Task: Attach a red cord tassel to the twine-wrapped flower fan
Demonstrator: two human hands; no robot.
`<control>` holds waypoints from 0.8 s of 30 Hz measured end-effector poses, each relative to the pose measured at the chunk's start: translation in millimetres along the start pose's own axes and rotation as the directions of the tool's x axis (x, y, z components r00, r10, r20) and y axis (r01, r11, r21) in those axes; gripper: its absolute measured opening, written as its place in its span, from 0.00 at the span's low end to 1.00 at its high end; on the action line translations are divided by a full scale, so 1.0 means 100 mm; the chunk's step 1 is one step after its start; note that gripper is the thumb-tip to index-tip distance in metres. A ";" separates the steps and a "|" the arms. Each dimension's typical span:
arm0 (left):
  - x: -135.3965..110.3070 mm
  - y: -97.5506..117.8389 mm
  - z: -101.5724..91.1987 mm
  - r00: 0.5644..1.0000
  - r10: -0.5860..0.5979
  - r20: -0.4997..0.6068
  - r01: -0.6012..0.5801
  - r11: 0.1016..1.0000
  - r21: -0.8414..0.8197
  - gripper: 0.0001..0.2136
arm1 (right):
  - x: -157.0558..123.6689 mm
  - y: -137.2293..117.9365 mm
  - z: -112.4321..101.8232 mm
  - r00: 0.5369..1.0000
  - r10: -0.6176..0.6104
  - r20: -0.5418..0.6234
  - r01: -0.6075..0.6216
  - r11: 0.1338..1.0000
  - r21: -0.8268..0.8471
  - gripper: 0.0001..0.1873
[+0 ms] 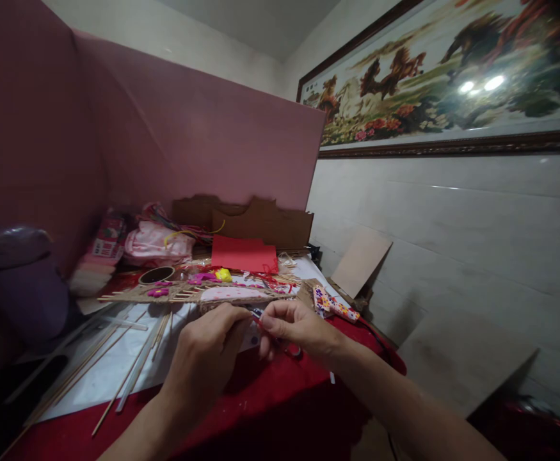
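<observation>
My left hand is closed, its thumb and fingertips pinched together close to my right hand. Between the fingertips of both hands is a small dark blue and white piece, too small to name. Thumb and index finger of my right hand close on it. A curved, dark-rimmed loop shows below the right fingers; I cannot tell what it belongs to. Just beyond my hands lies a burlap craft piece with thin wooden sticks, a purple-pink flower and a white spotted cloth panel.
Wooden sticks and clear glue sticks lie at left on white sheets over a red tablecloth. Behind are red paper, cardboard and a pink cloth bundle. A flower-patterned glue gun lies right.
</observation>
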State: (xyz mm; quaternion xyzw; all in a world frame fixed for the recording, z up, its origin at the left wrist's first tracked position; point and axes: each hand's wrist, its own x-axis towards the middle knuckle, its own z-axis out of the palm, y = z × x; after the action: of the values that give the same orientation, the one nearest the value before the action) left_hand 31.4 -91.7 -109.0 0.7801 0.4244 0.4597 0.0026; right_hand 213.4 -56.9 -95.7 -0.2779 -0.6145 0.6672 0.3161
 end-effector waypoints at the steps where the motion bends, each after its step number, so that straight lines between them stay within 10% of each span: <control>1: 0.00 0.00 0.00 1.000 0.009 -0.003 -0.009 1.000 0.009 0.08 | 0.00 0.01 0.00 1.000 -0.005 0.000 0.005 1.000 0.003 0.21; 13: 0.39 0.06 -0.34 0.889 0.370 0.270 -0.443 0.845 0.300 0.08 | 0.01 0.01 0.03 0.996 -0.085 0.007 0.085 0.996 0.008 0.18; 24: 0.63 0.24 -0.48 0.825 0.381 0.418 -0.511 0.819 0.262 0.05 | 0.01 -0.07 -0.02 0.966 -0.238 -0.100 0.193 0.923 -0.332 0.16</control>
State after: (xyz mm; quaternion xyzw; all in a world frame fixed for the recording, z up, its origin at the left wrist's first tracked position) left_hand 26.1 -83.7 -26.8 0.9135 0.2966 0.2159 -0.1760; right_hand 214.9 -55.1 -88.8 -0.3016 -0.7178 0.4991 0.3804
